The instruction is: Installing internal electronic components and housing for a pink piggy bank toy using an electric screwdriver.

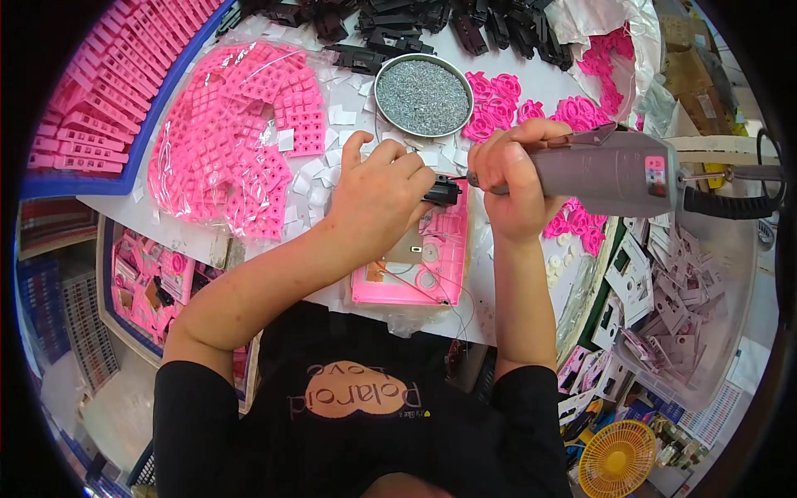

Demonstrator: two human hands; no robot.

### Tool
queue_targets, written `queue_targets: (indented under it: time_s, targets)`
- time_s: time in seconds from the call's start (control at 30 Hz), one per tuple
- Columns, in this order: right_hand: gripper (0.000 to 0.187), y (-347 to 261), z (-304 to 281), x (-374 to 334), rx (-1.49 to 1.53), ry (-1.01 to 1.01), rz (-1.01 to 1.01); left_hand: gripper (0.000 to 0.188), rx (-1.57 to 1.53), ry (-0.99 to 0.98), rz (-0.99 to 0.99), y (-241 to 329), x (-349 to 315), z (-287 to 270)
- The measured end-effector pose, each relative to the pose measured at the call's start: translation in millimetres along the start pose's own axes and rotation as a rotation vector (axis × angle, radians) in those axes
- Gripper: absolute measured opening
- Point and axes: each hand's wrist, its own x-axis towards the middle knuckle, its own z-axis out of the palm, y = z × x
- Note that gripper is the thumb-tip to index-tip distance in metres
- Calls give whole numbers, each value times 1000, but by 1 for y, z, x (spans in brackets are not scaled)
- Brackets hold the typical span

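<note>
My left hand (378,192) presses a small black plastic part (442,192) against the top of a pink plastic housing (415,261) lying on the white table. My right hand (513,178) grips a grey electric screwdriver (610,170), its tip pointing left at the black part. The housing shows a small circuit board, round white pieces and thin red wires. Just beyond my hands stands a round metal dish of small silver screws (423,95).
A clear bag of pink grid parts (237,137) lies at the left, by a blue tray of pink strips (108,83). Black parts (398,29) are piled at the back. Pink round pieces (498,104) and a bin of grey-white plates (681,307) sit at the right.
</note>
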Motion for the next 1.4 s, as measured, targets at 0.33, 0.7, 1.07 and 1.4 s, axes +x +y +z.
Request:
queue_targets:
  time_s: [0.33, 0.7, 1.07, 1.4]
  targets:
    - [20, 22, -12, -2, -264, -228, -83, 37, -186, -74, 14, -4, 6, 3]
    - [34, 2, -150, 52, -1069, -189, 320, 31, -319, -188, -37, -41, -68, -162]
    - [8, -1, -154, 29, -1585, -395, 43, 52, 32, -347, -258, -32, -151, -184]
    - [13, -22, -19, -84, -1340, -485, 221, 54, -330, -160, 305, 18, -65, -16]
